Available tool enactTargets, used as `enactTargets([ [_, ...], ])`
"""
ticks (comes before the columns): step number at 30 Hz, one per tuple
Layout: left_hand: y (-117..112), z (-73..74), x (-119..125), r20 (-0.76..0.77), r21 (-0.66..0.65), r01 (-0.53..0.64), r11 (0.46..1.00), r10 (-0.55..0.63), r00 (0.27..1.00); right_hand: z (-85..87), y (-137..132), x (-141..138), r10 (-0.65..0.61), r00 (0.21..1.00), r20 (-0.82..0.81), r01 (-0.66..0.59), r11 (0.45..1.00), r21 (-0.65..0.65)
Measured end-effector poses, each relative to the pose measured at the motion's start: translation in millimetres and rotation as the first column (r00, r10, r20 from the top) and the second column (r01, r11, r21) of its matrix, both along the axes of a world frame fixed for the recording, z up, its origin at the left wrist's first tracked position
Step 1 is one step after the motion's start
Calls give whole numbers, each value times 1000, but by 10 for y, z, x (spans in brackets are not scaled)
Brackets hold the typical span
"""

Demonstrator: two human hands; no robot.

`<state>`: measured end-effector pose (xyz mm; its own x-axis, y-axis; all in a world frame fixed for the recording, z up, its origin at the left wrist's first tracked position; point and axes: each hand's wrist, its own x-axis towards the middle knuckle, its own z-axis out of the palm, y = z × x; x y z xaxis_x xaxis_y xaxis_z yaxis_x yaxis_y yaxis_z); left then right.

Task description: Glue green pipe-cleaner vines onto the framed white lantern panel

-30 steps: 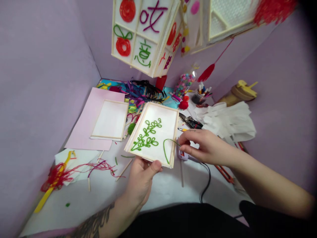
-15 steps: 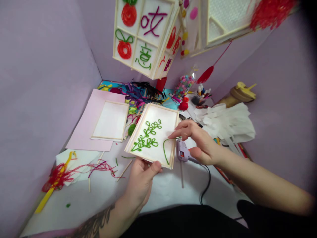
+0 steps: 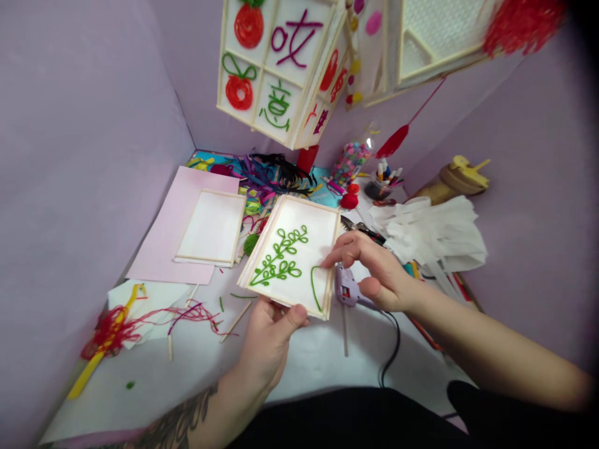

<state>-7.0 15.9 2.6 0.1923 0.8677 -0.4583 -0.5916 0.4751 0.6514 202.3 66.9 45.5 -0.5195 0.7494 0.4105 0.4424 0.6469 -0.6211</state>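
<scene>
My left hand (image 3: 276, 330) grips the lower edge of a white panel (image 3: 299, 215) framed in thin wooden sticks, thumb on the front and fingers behind it. A leafy branch (image 3: 281, 252) of green cord lies on the panel's left and middle. Near its right side runs a curved green cord (image 3: 314, 290), bent over at the top. My right hand (image 3: 367, 265) is at the panel's right edge, its fingertips on the bent end of that cord. Its thumb stands apart from the fingers. A lilac glue gun (image 3: 346, 288) lies partly behind the right hand.
A second framed panel (image 3: 213, 227) rests on pink card (image 3: 156, 249) at left. Red yarn (image 3: 105, 333) lies front left. Behind are a jar of pompoms (image 3: 350, 162) and a cup of markers (image 3: 386, 181). White strips (image 3: 435, 234) lie right. A decorated lantern (image 3: 281, 68) hangs above.
The right index fingertip has pressed down at the cord's bent end, and the cord's tail past the panel edge no longer shows. The left hand keeps its hold; the view has shifted slightly.
</scene>
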Motion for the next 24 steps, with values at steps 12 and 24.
enactTargets([
  [12,-7,5,-3,-4,-4,1,1000,-1,1000,64,24,-62,82,995,49,-82,997,-6],
  [24,-1,-9,0,-15,-2,-7,1000,7,1000,103,33,-52,72,997,0,-72,997,-29],
])
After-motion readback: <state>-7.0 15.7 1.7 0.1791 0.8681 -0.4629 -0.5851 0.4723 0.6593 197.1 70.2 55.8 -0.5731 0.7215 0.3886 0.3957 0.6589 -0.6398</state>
